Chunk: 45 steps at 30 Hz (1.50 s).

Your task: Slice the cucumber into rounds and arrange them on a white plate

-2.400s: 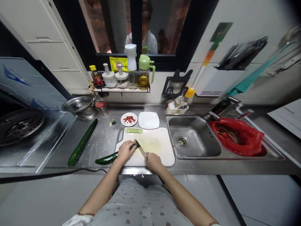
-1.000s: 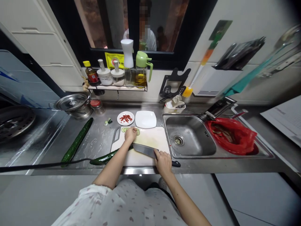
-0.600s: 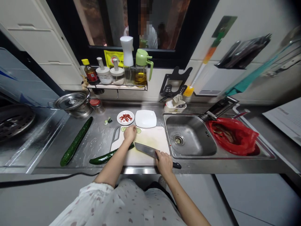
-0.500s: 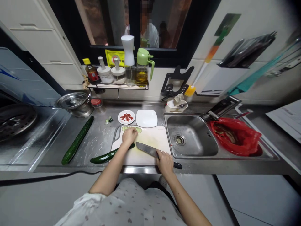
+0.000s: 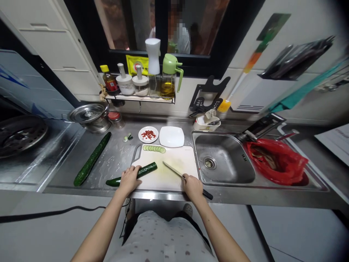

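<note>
So the left hand (image 5: 130, 180) has come off the row of cucumber slices (image 5: 154, 149) and is down on the cut cucumber (image 5: 147, 169), and the knife (image 5: 174, 169) has rolled so its blade shows nearly edge-on.

Biggest thing here is the steel counter (image 5: 114, 153), with the sink (image 5: 226, 163) set in on the right. Left of the sink is the white cutting board (image 5: 169, 182). A red bag (image 5: 280, 163) sits past the basin. A whole cucumber (image 5: 92, 159) lies by itself on the counter, well left of the board.

The cut one has its flat end on the board and its tapered end out past the left edge; the left fingers are wrapped over its middle. The right hand (image 5: 193, 187) has its fingers closed around the knife handle, blade tip just beside the cut end, not touching.

Behind the board there's a white square plate (image 5: 171, 136), then a smaller round plate (image 5: 140, 135). The slices overlap in a row near the board's far left corner. Tiniest stuff: chopped red bits (image 5: 148, 135) on the round plate.
</note>
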Each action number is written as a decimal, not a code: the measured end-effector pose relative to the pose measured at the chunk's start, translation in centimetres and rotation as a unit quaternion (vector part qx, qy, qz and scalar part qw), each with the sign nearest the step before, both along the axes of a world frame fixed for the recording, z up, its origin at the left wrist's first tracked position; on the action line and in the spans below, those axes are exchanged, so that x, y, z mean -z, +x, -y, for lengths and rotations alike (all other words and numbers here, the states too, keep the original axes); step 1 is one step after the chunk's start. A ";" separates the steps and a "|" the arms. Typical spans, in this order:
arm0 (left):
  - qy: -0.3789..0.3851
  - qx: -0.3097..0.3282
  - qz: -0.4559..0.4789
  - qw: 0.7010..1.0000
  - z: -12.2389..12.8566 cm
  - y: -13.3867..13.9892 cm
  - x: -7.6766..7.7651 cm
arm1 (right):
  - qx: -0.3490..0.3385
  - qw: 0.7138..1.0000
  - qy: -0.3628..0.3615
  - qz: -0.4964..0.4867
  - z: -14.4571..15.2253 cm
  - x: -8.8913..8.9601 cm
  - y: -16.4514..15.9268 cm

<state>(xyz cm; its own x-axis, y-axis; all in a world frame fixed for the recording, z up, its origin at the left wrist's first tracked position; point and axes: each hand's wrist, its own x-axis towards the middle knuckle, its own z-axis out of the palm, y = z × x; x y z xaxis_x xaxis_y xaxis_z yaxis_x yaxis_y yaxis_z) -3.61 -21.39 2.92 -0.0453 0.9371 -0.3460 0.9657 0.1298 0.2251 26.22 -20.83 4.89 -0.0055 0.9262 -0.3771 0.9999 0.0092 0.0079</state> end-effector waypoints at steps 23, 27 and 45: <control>0.084 -0.223 -0.044 0.970 -3.6 -7.5 1.5 | -0.020 0.999 -0.023 -0.010 -1.2 -0.6 0.3; 0.070 -0.231 -0.049 0.969 -4.1 -8.0 2.5 | -0.027 0.999 -0.031 -0.007 -1.4 -0.4 0.4; 0.078 -0.264 -0.063 0.959 -4.4 -8.3 3.3 | -0.035 0.998 -0.049 0.002 -1.6 -0.2 0.3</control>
<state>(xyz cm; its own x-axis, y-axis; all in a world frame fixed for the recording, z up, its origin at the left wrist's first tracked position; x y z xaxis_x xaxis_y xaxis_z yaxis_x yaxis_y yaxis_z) -11.89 -16.96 -0.36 -0.5608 0.8117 -0.1631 0.7951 0.5829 0.1675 26.49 -19.25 5.09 -0.0665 0.8819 -0.4668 0.9968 0.0795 0.0083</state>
